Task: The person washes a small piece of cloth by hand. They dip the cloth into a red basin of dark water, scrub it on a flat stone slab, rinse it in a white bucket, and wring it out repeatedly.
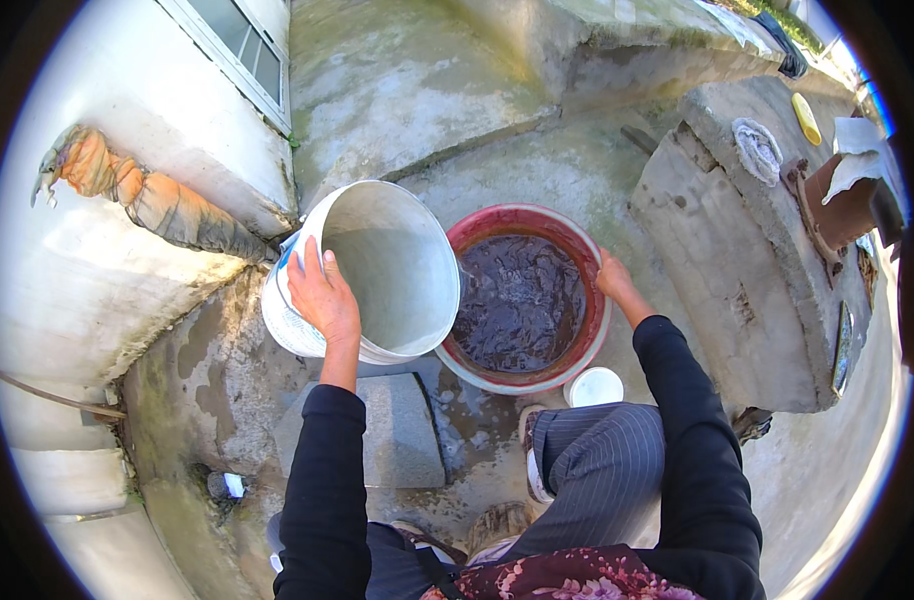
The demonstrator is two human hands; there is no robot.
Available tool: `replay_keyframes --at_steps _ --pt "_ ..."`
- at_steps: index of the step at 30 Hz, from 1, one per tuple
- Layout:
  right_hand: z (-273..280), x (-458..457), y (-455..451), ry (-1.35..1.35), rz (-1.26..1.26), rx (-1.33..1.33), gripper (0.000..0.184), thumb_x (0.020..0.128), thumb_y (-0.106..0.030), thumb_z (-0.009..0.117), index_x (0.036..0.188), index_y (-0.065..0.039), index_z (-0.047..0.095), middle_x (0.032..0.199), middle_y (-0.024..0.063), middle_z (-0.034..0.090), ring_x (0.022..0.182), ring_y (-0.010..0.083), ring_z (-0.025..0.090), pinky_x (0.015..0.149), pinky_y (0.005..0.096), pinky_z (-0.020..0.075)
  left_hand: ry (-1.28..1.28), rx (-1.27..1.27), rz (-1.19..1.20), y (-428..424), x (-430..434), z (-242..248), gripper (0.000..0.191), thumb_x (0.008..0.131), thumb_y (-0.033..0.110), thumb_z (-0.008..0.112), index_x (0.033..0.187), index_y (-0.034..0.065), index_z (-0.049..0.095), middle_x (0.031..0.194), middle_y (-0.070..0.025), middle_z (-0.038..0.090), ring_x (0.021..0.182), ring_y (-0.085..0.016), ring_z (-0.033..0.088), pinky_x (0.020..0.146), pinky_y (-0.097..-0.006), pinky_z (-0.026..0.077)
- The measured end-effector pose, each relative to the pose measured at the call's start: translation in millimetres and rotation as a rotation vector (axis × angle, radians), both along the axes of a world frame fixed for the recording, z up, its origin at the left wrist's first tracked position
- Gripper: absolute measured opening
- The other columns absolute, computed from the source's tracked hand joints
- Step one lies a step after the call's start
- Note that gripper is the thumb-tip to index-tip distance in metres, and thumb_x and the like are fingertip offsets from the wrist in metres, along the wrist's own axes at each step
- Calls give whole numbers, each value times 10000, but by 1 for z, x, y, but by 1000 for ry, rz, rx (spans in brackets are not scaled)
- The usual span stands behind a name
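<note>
My left hand grips the rim and side of a large white plastic bucket. The bucket leans towards a round red plastic basin, and its mouth meets the basin's left rim. Greyish liquid seems to lie inside the bucket. Dark, rippled liquid fills much of the basin; whether any is flowing in from the bucket is hard to see. On the basin's far right, my right hand has its fingers closed over the rim.
A small white tub stands by the basin, near my right shoe. A stone slab lies below the bucket. At right, a concrete block bears a scouring pad or cloth and a yellow object. A wrapped pipe juts from the left wall.
</note>
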State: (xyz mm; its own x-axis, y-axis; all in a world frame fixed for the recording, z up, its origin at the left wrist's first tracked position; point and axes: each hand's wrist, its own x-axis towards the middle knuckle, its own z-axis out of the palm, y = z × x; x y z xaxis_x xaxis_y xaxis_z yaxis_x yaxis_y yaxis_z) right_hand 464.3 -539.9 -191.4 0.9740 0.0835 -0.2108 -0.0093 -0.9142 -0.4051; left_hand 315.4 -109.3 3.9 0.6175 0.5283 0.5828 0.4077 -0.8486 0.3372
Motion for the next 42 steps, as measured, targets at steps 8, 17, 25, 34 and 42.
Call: replay_keyframes --at_steps 8,17,25,34,42 --pt "8 -3 1 67 22 -2 362 791 -33 506 1149 -10 455 1069 266 586 1003 416 565 847 474 459 -21 -67 -59 6 -3 1 350 926 251 519 1241 101 546 1249 -235 460 1124 -388 455 949 -448 360" --pt "-6 -6 -1 70 -75 -30 493 801 -34 477 1287 -41 394 1120 262 567 1050 396 553 869 454 460 -37 -138 -117 12 -6 3 356 929 219 513 1247 61 537 1241 -235 462 1156 -377 438 983 -428 341" --pt "1 -3 -4 162 -64 -51 540 877 -143 499 1382 -89 318 1207 239 535 1106 377 530 904 461 443 -49 -157 -174 18 -11 4 355 936 214 505 1249 51 532 1234 -219 465 1145 -355 444 986 -411 343" --pt "3 -4 -1 180 -81 -95 552 885 -151 494 1397 -86 299 1192 222 552 1103 361 537 902 445 449 -27 -158 -176 16 -11 9 362 937 217 501 1259 54 525 1236 -219 458 1136 -352 445 983 -409 344" --pt "0 -5 -3 157 -69 -73 568 873 -140 506 1399 -85 297 1164 226 564 1076 362 549 881 450 452 -34 -137 -166 23 -12 8 347 936 189 494 1255 55 528 1238 -218 479 1140 -359 454 975 -413 353"
